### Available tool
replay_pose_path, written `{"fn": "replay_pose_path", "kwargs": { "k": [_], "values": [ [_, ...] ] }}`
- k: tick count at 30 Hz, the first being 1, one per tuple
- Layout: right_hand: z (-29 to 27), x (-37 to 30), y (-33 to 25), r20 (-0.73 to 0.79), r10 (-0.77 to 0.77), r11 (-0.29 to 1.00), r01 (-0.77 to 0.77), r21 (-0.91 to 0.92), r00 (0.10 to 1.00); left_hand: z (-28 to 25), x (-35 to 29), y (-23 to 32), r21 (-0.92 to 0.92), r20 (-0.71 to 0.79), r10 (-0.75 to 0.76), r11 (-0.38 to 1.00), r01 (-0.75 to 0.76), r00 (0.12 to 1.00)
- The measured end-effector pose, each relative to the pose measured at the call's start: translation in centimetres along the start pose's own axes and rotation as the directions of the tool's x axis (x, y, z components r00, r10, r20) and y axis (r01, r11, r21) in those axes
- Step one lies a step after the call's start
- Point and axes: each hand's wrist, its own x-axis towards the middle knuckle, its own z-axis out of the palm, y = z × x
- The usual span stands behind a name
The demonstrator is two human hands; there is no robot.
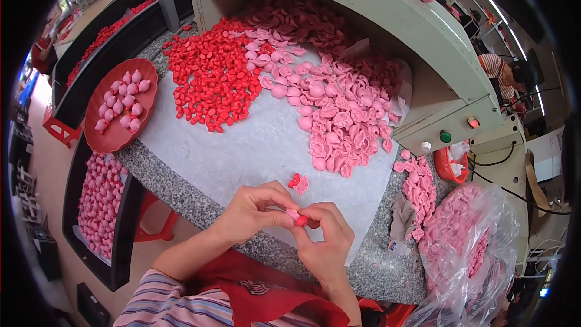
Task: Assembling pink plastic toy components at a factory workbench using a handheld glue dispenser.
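Pinching small pink-and-red piece (297,217), both hands (290,221).

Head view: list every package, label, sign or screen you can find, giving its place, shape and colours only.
Clear plastic bag: lower right, crumpled, full of pink pieces.
Control panel: right, on the grey machine; round white, green and orange buttons.
Printed emblem: bottom centre, on the red apron; dark with pale marks.
No screens visible.
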Motion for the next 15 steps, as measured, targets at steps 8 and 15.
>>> {"fn": "replay_pose_path", "kwargs": {
  "k": [8, 15],
  "values": [
    [0.0, 0.2, 0.5, -0.001, 0.031, 0.989, -0.03, -0.142, 1.0, 0.2, 0.1, -0.2, 0.011, -0.058, -0.03, 0.999, 0.031, 0.998],
    [-0.1, 0.5, 1.7, 0.056, -0.032, 0.985, 0.041, -0.168, 0.998, 0.3, 0.3, -1.1, 0.23, -0.091, 0.058, 0.973, -0.035, 0.994]
  ]
}}
